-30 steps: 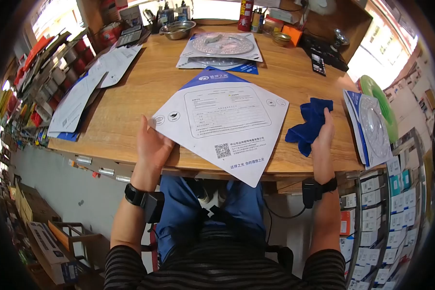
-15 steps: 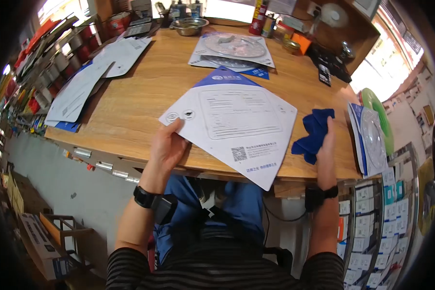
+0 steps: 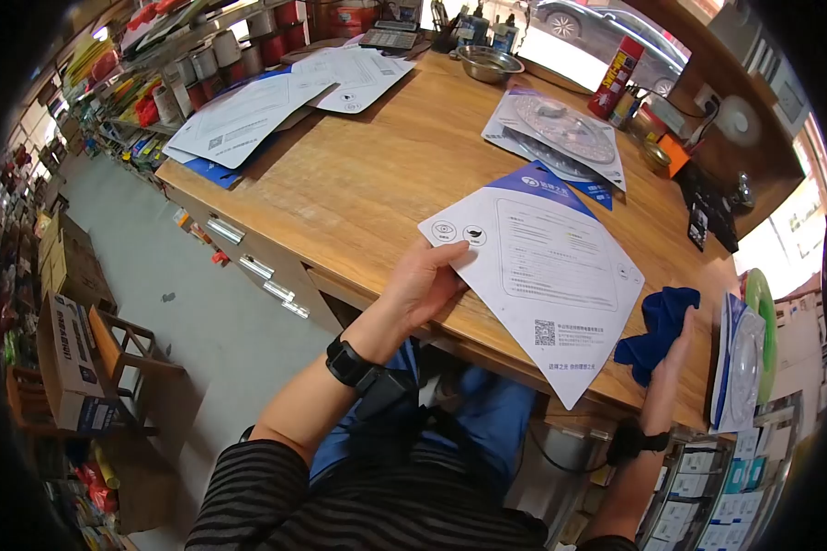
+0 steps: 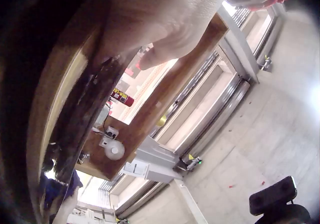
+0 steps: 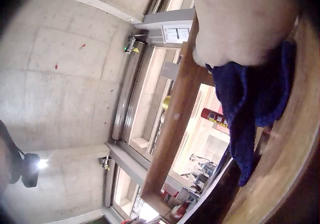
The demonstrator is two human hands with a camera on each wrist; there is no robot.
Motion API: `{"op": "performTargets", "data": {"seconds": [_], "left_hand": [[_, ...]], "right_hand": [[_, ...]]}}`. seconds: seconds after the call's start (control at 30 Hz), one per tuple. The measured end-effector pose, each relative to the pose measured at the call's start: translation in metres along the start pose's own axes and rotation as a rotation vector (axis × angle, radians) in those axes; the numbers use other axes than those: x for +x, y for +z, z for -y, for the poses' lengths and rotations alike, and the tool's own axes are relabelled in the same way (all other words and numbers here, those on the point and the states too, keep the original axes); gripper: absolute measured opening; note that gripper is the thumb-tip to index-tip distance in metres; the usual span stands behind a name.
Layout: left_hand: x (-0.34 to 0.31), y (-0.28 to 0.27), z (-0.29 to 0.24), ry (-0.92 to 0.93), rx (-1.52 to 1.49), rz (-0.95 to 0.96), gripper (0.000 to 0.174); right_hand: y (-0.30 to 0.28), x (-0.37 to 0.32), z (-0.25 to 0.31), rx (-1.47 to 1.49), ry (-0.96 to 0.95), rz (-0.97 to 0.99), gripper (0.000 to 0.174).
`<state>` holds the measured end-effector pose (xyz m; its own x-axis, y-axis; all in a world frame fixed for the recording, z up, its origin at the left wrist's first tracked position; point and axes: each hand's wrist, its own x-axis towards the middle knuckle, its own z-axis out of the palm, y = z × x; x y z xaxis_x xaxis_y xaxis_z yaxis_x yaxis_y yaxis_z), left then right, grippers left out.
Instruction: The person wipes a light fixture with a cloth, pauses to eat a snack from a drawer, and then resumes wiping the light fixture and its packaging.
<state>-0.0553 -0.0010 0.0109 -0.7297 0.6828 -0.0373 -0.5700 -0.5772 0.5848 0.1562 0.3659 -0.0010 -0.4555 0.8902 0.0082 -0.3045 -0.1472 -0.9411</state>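
A white card package with a blue top corner (image 3: 560,266) lies tilted over the table's front edge in the head view, printed side up. My left hand (image 3: 423,285) pinches its left corner, thumb on top and fingers beneath. To the right, my right hand (image 3: 673,358) holds a dark blue cloth (image 3: 657,332) just above or on the table, beside the card and apart from it. The right wrist view shows the cloth (image 5: 250,94) hanging from the hand (image 5: 240,29). The left wrist view shows part of my left hand (image 4: 165,24).
On the wooden table (image 3: 368,165), more white cards (image 3: 248,115) lie at the left. Clear-fronted packages (image 3: 560,133), a metal bowl (image 3: 489,64), a red can (image 3: 616,77) and a black remote (image 3: 697,227) stand or lie farther back. Another package (image 3: 740,363) is at the right edge.
The head view has swung left. My left hand has shifted from the card's edge to a pinch with the thumb on its face. The right hand still holds the cloth.
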Motion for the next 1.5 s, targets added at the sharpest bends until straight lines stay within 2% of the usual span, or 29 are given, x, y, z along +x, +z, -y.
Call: {"op": "performTargets", "data": {"seconds": [0.17, 0.27, 0.37, 0.43, 0.5, 0.57, 0.63, 0.7, 0.77, 0.8, 0.83, 0.9, 0.93, 1.03, 1.13, 1.27, 1.37, 1.5], "left_hand": [[0.0, 0.003, -0.002, -0.032, 0.017, 0.006, 0.046], [0.004, -0.002, -0.002, -0.062, 0.045, 0.073, 0.05], [0.003, -0.002, -0.001, -0.076, 0.044, 0.072, 0.052], [0.003, -0.002, -0.001, -0.082, 0.034, 0.057, 0.051], [0.003, -0.004, 0.0, -0.095, 0.034, 0.074, 0.052], [0.004, -0.002, -0.001, -0.107, 0.036, 0.105, 0.054], [0.002, 0.001, -0.002, -0.087, 0.082, 0.069, 0.056], [0.001, -0.001, -0.001, -0.1, 0.077, 0.105, 0.054], [0.004, -0.005, 0.002, -0.056, 0.062, 0.198, 0.048], [0.005, -0.013, 0.003, -0.169, -0.066, 0.081, 0.044], [0.006, -0.014, 0.003, -0.209, -0.015, 0.056, 0.041], [-0.007, -0.002, 0.005, -0.046, 0.301, 0.018, 0.038], [-0.002, -0.008, 0.002, -0.165, 0.249, 0.022, 0.04], [0.006, -0.012, 0.0, -0.206, 0.303, 0.045, 0.048], [0.004, -0.001, 0.002, -0.154, 0.293, 0.084, 0.053], [0.002, -0.002, 0.0, -0.172, 0.326, 0.081, 0.049], [0.004, -0.005, 0.002, -0.168, 0.202, 0.046, 0.047], [0.009, -0.008, -0.003, -0.194, 0.092, 0.098, 0.046]], "right_hand": [[0.0, 0.0, 0.001, -0.073, -0.054, -0.018, 0.042], [0.003, -0.002, 0.007, -0.109, -0.057, 0.014, 0.042], [0.036, -0.025, 0.033, -0.203, -0.142, 0.109, 0.044], [0.062, -0.035, 0.05, -0.378, -0.25, 0.142, 0.048], [0.09, -0.047, 0.06, -0.518, -0.339, 0.257, 0.051], [0.129, -0.073, 0.069, -0.64, -0.401, 0.489, 0.047], [0.167, -0.1, 0.074, -0.925, -0.568, 0.75, 0.038], [0.204, -0.111, 0.059, -0.985, -0.943, 1.067, 0.038], [0.235, -0.13, 0.042, -1.135, -0.879, 1.229, 0.036], [0.246, -0.135, 0.028, -1.106, -0.919, 1.281, 0.035], [0.255, -0.136, 0.014, -1.073, -0.958, 1.337, 0.034], [0.272, -0.137, 0.001, -1.173, -0.89, 1.34, 0.03], [0.277, -0.132, -0.006, -1.187, -0.89, 1.316, 0.03], [0.296, -0.114, -0.02, -1.225, -0.845, 1.29, 0.026], [0.313, -0.094, -0.024, -1.333, -0.803, 1.09, 0.024], [0.301, -0.101, -0.036, -1.323, -0.858, 1.088, 0.025], [0.282, -0.119, -0.025, -1.238, -0.67, 1.086, 0.026], [0.254, -0.123, -0.02, -1.219, -0.601, 1.137, 0.027]]}}
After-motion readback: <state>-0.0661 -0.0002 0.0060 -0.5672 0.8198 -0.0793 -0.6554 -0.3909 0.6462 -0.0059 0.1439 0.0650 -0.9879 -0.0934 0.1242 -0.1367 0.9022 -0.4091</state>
